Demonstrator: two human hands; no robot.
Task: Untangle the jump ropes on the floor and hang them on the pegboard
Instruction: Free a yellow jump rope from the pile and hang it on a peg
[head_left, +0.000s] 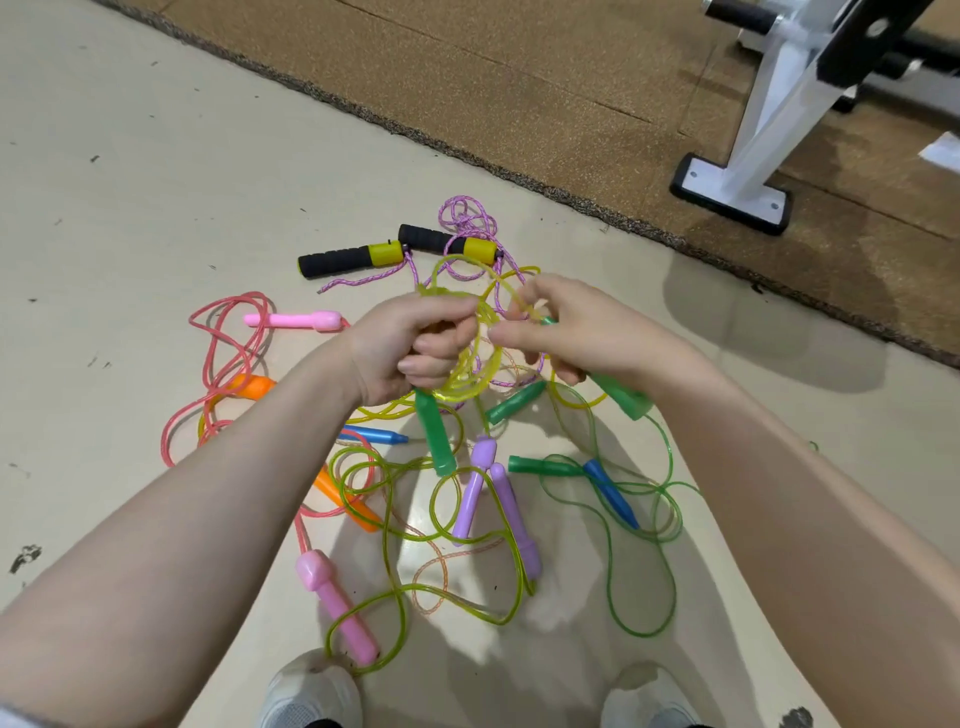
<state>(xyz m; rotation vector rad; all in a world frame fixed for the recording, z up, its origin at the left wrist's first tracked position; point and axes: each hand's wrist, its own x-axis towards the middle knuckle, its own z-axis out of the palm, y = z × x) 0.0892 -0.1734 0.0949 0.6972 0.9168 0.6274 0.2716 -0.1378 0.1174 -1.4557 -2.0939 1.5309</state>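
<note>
Your left hand (410, 348) is at the centre of the frame, fingers curled tight around a bunch of yellow-green rope coils (470, 364); a green handle (435, 434) hangs just below that fist. Your right hand (561, 327) sits just beside it, thumb and fingertips pinching a strand of the same coils, while a second green handle (623, 396) juts out from under its palm toward the lower right.

Below your hands, the rest of the jump ropes lie tangled on the pale floor (130, 182): two purple handles (485, 493) side by side at centre, a blue handle (610, 491) to their right, an orange handle (345, 499) to their left, and a pink handle (335, 605) at lower centre-left. A black-and-yellow foam-grip pair (400, 249) with a purple-white braided cord (467, 218) lies above your hands. A red-pink rope (223, 358) loops at middle left. Your shoes (311, 691) show at the bottom edge. A brown mat (519, 78) and a white equipment frame (769, 135) fill the upper right.
</note>
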